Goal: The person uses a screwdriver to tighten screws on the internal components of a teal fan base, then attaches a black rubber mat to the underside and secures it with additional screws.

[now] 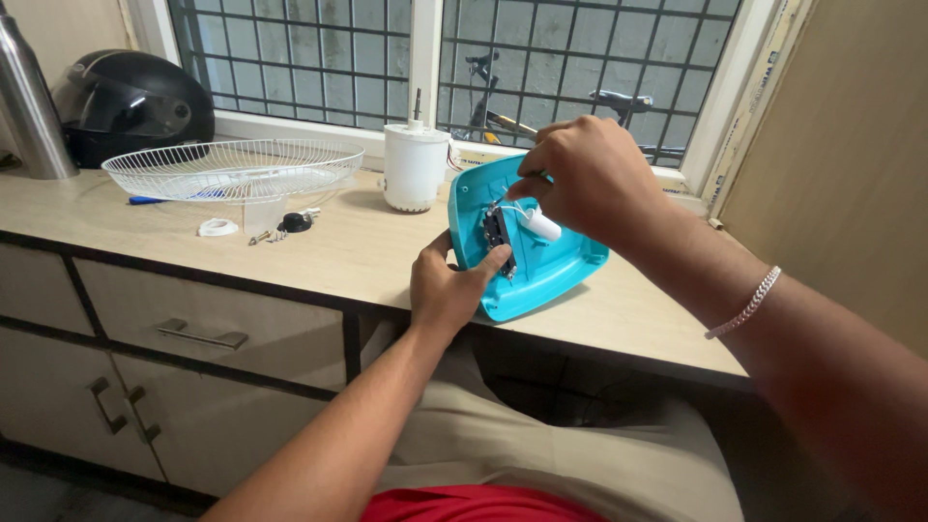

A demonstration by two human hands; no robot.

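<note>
Turquoise fan base [541,275] tilted on counter [367,253], gripped at edge by left hand [447,285], right hand [590,179] fingers pinched together inside it, white capacitor [543,226] just below.

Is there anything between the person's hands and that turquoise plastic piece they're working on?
Nothing visible does. The left hand already grips the turquoise base at its edge, and the right hand reaches into it from above, beside the small white cylinder.

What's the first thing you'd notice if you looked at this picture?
The bright turquoise plastic base, tipped up at the counter's front edge, stands out most. The left hand steadies its rim while the right hand works on the wires and a small white cylinder inside. To the left lie a white wire fan guard and a black helmet.
</note>
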